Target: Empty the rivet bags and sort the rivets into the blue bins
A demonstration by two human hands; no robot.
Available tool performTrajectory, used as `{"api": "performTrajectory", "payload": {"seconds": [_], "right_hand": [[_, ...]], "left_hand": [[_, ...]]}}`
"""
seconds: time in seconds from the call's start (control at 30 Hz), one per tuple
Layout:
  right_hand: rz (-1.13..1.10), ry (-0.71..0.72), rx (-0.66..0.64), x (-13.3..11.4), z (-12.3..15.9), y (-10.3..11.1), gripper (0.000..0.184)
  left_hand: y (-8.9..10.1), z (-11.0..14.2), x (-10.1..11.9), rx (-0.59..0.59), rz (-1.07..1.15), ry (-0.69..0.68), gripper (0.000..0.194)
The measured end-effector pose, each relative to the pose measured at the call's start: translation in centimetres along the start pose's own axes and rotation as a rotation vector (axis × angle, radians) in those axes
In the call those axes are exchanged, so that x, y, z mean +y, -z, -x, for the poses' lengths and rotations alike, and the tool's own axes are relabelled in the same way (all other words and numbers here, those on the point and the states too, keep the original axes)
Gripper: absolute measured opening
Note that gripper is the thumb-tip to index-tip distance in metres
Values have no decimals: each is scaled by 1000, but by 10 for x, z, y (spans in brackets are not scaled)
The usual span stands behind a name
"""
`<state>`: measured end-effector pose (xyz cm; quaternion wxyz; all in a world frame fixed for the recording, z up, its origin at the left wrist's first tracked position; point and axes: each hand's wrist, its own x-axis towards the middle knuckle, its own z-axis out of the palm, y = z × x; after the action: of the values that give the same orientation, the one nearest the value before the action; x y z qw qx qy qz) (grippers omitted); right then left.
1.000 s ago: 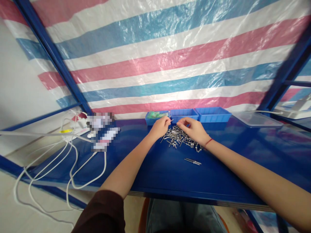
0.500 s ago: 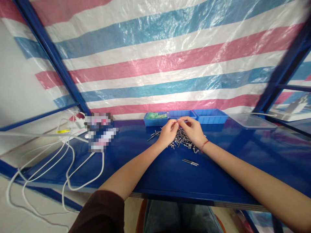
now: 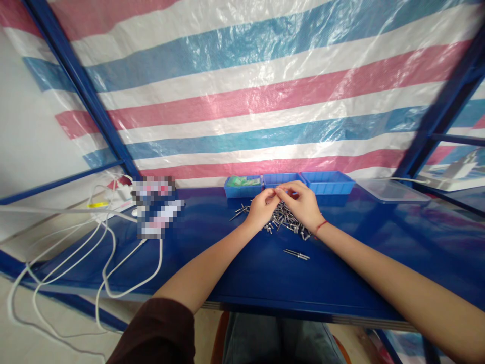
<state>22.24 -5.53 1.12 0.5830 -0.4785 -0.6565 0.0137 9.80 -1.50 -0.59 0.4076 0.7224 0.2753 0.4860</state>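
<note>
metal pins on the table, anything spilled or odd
The pile of metal pins lies loose on the table, outside the blue bins; a couple of pins lie apart, nearer the camera. Whether spilled, I cannot tell.

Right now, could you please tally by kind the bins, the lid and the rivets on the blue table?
Blue plastic bins: 3
Clear plastic lid: 1
Blind rivets set apart: 2
Total: 6, excluding the rivet pile, too overlapped and partly hidden to count.
</note>
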Motion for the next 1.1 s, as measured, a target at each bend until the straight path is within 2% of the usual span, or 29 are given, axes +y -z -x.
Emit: {"api": "performTrajectory", "payload": {"seconds": [0.13,0.23,0.37,0.5,0.9,1.0,1.1], "right_hand": [[50,104,-44,-9,-1,5,23],[95,176,-84,-11,-2,9,24],[171,244,-91,-8,-5,16,23],[193,267,-92,-2,-7,18,22],[107,206,-257,2,-8,15,23],[140,135,-228,5,-10,13,21],[276,42,-133,14,-19,15,17]], "left_hand": [[3,-2,-1,17,-22,-29,15],[4,-4,-2,76,-40,-41,12],[6,-6,-1,137,-59,-42,13],[10,-6,0,121,-61,-81,11],[18,-4,14,57,-243,-190,14],[25,-8,10,57,-331,-209,22],[39,-10,7,3,-545,-280,18]]}}
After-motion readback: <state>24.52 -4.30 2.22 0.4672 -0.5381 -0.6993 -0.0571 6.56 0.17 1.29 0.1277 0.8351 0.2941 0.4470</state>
